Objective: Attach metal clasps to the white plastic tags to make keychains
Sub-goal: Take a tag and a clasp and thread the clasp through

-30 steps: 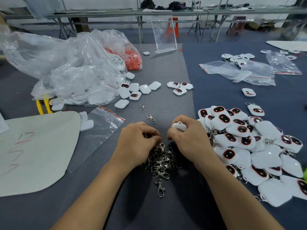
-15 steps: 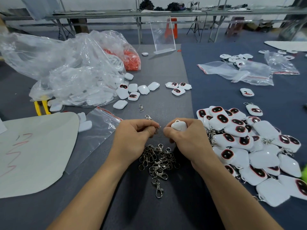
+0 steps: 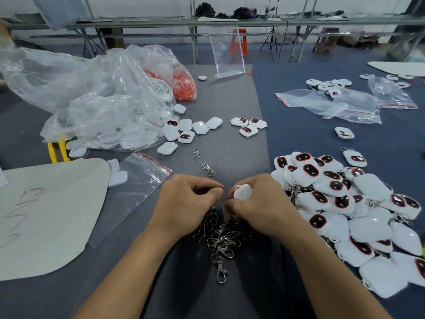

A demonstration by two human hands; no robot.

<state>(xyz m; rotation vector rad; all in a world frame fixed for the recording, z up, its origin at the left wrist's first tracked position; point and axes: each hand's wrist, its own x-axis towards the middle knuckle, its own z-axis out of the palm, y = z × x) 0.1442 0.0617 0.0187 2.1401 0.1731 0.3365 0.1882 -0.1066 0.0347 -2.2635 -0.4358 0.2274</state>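
White tag (image 3: 242, 191) stays gripped in the right hand (image 3: 259, 208). The left hand (image 3: 186, 203), fingers curled with its hold unclear, has closed in above the clasps (image 3: 220, 236) on grey felt (image 3: 230, 100). Benches (image 3: 230, 21) stand behind.

I see the clasp pile (image 3: 220, 238) at lower centre of the surface (image 3: 230, 100), the tag heap (image 3: 358, 210) at right, loose tags (image 3: 190, 131) above centre, plastic bags (image 3: 92, 93) upper left.

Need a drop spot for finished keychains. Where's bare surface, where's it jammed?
Free: grey mat between the acrylic stand and the three loose tags; blue cloth between the zip bags and finished pile. Jammed: clasp pile beneath the left hand and right hand, plastic bags left.
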